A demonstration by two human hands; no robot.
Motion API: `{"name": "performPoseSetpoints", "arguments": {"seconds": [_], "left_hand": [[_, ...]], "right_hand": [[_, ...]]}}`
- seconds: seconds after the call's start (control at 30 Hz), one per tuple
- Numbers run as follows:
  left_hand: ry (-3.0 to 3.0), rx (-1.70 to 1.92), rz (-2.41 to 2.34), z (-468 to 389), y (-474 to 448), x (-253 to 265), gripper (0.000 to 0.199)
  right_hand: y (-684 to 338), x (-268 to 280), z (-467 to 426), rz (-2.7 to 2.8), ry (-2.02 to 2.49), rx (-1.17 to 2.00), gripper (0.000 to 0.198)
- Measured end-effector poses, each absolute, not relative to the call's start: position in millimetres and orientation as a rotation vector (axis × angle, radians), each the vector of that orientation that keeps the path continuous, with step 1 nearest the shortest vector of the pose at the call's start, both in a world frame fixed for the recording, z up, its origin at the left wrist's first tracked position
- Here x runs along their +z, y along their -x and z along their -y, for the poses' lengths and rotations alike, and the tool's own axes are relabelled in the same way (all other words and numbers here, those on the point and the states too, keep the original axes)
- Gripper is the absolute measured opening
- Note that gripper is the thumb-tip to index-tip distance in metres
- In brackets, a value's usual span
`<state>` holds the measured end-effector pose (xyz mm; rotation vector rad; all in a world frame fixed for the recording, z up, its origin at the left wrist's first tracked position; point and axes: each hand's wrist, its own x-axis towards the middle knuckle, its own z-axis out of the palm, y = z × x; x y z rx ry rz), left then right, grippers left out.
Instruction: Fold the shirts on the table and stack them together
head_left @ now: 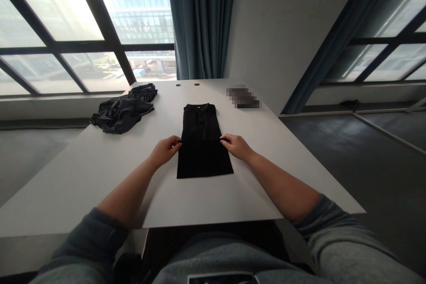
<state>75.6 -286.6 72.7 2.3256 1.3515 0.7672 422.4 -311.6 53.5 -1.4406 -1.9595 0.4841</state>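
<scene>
A black shirt (200, 124), folded into a long narrow strip, lies on the white table with its collar at the far end. My left hand (165, 148) pinches the shirt's left edge about halfway along. On the opposite side my right hand (237, 145) pinches the right edge at the same height. Between the two hands a straight line crosses the fabric, and the part nearer me looks flat and darker. Both fingertips touch the cloth at its sides.
Crumpled dark clothes (123, 113) lie at the table's left back. A blurred dark item (244, 97) is at the right back. Two small round discs (197, 84) show near the far edge of the white table (109, 177). Behind it hangs a blue curtain (201, 22).
</scene>
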Motion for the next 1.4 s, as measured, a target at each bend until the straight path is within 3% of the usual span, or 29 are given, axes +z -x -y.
{"name": "performPoseSetpoints", "arguments": {"seconds": [0.23, 0.47, 0.57, 0.73, 0.9, 1.1, 1.4], "left_hand": [[-2.373, 0.578, -1.393, 263, -77, 23, 0.024], [-2.647, 0.656, -1.291, 289, -92, 47, 0.025], [-2.717, 0.559, -1.082, 319, -115, 54, 0.03], [-2.809, 0.377, -1.009, 355, -133, 39, 0.056], [-2.846, 0.42, -0.902, 352, -104, 32, 0.055], [-2.926, 0.547, -0.887, 355, -61, 34, 0.017], [-3.116, 0.406, -0.948, 364, -61, 33, 0.017]], "right_hand": [[-427, 15, 295, 2.205, 1.436, 0.267, 0.017], [-412, 36, 313, 2.209, 1.296, 0.066, 0.029], [-403, 39, 325, 2.323, 1.153, 0.15, 0.033], [-400, 29, 339, 2.541, 1.005, 0.442, 0.055], [-408, 28, 362, 2.616, 0.954, 0.409, 0.069], [-429, 21, 388, 2.488, 0.856, 0.176, 0.032], [-433, 27, 397, 2.521, 0.864, -0.062, 0.022]]}}
